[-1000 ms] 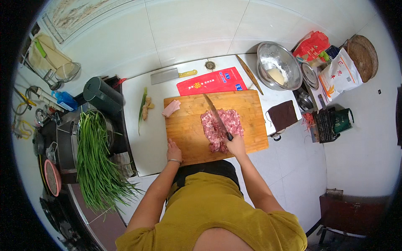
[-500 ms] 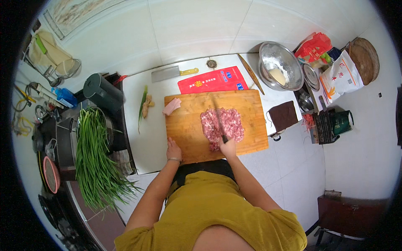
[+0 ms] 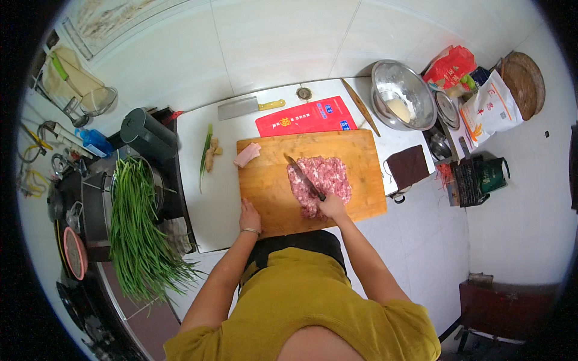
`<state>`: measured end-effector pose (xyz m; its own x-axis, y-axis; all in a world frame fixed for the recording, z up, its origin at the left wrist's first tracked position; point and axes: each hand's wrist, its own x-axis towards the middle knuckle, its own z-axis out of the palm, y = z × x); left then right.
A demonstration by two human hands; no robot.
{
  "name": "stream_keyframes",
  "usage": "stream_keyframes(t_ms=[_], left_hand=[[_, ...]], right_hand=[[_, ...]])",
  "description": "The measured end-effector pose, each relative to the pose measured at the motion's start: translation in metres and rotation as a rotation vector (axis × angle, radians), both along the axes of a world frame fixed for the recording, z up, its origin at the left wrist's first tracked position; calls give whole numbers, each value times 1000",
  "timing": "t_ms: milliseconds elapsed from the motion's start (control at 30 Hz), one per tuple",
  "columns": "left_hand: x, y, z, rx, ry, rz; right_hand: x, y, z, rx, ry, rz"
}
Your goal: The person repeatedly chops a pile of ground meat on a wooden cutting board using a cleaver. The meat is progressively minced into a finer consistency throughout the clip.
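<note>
My right hand [image 3: 332, 206] is closed round the dark handle of a kitchen knife [image 3: 304, 174]. The blade slants up and left across a flat heap of minced meat [image 3: 328, 175], pink flecked with white. Under it lies a wooden cutting board [image 3: 265, 192]. My left hand [image 3: 250, 217], a bangle at the wrist, rests at the board's near left corner with fingers stretched along the edge. A pale pink slice, perhaps meat [image 3: 247, 154], lies at the board's far left corner.
Behind the board are a red plastic sheet [image 3: 289, 120], a cleaver [image 3: 238, 108] and a tapered wooden stick [image 3: 361, 108]. Ginger [image 3: 211, 157] and a green onion [image 3: 206, 147] lie left. A steel bowl with dough [image 3: 385, 75] stands far right, a brown cloth [image 3: 407, 167] nearer. Green chives [image 3: 135, 228] hang at left.
The knife has swung, its tip moving left and its blade turning more slanted over the meat. My right hand shifted slightly right; my left hand stays in place.
</note>
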<state>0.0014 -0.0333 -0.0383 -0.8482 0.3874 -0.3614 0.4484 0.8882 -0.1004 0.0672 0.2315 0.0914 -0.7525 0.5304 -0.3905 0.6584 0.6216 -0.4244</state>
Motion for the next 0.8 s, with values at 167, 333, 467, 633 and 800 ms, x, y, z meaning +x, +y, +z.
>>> stream_keyframes(t_ms=[167, 333, 467, 633, 800], left_hand=[[0, 11, 58, 68, -216, 100], [0, -3, 4, 50, -100, 53], [5, 6, 51, 51, -158, 68], [6, 1, 6, 63, -41, 36], [2, 2, 30, 74, -103, 34]], right_hand=[[8, -13, 28, -170, 280, -120], [24, -9, -39, 11, -94, 45], [7, -10, 54, -110, 103, 21], [29, -18, -39, -12, 75, -185], [14, 2, 33, -57, -4, -30]])
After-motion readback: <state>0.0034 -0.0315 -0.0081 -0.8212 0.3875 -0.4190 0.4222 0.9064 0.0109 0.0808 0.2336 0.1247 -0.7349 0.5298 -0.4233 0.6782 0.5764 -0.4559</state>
